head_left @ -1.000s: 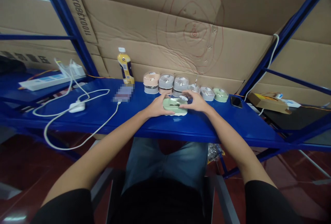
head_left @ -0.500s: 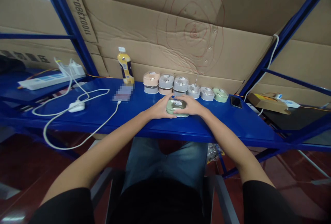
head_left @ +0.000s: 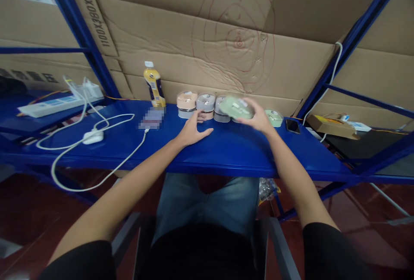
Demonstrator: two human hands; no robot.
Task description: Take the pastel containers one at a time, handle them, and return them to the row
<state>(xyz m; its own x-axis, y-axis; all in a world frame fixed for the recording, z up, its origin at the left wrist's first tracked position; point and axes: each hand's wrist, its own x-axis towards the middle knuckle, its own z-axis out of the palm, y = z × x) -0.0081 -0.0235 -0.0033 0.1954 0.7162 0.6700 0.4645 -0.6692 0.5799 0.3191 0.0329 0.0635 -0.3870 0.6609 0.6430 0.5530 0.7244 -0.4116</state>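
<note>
On my screen, the right grip [head_left: 259, 118] pinches the green box [head_left: 235, 107] at its right end, near the surface's [head_left: 233, 150] back edge, the left grip [head_left: 192, 131] being half spread, empty.

I'm seeing a workshop or warehouse station, can't tell which. Blue metal rack posts [head_left: 78, 25] frame a flat blue worktop [head_left: 233, 150], backed by brown cardboard sheets [head_left: 155, 34], one printed "1100X380X62"; shiny dark-red floor [head_left: 355, 228] below.

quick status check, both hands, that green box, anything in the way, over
Left hand open, holding nothing. Right hand gripping green box, tilted and blurred. Row of boxes behind it, partly hidden.
</note>
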